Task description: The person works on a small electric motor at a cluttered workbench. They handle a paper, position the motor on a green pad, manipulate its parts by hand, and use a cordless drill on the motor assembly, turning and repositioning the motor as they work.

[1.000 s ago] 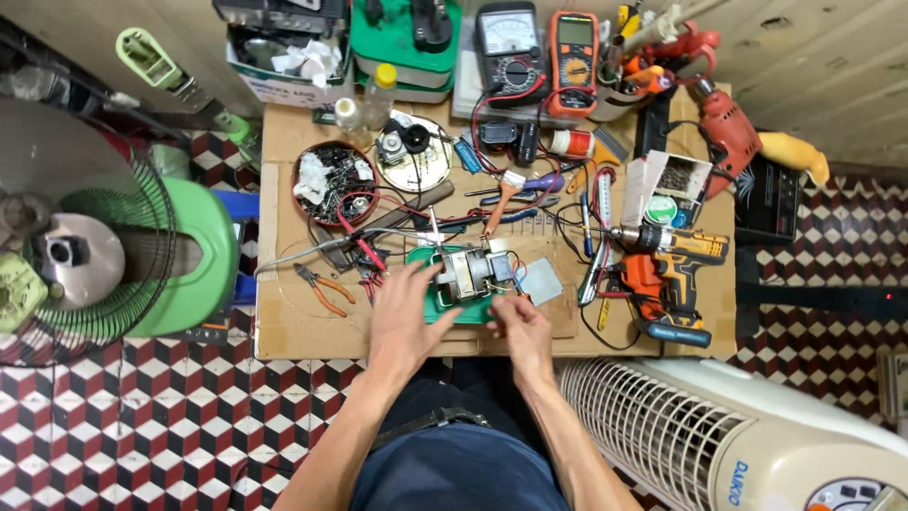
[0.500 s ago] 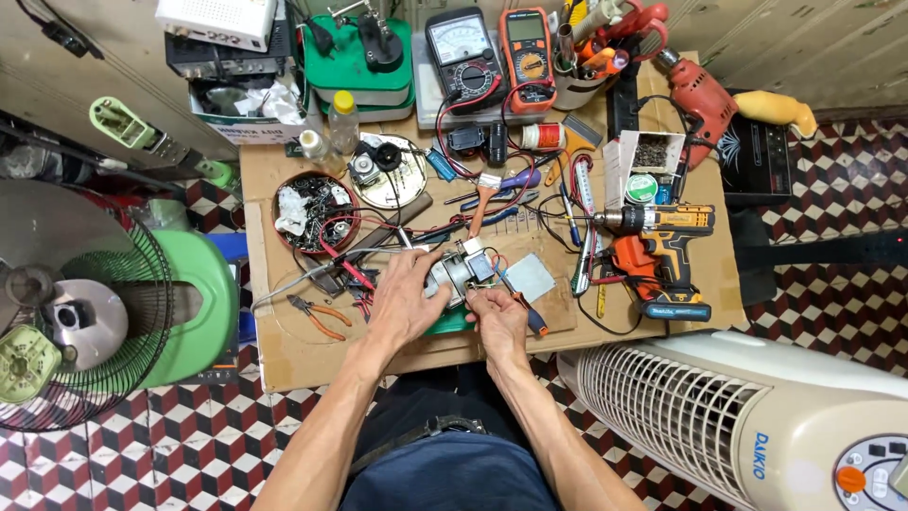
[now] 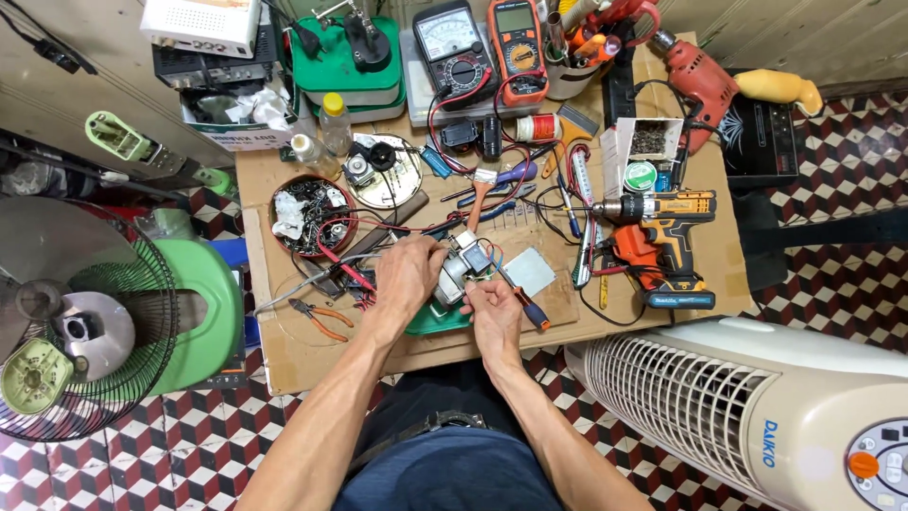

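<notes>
A small motor (image 3: 461,270), over a green tray (image 3: 437,320) at the bench edge, is gripped by the left hand (image 3: 405,276) and pinched by the right hand (image 3: 494,312); loose wires could be snagged.

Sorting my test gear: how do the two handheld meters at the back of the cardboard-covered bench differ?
The dark grey meter with the white dial face shows a needle scale, while the orange-cased meter has a flat rectangular screen. The grey one looks wider; the orange one looks slimmer. The grey meter lies further left. Both lie face up side by side, each with a round selector knob, far from the left hand and right hand.
</notes>
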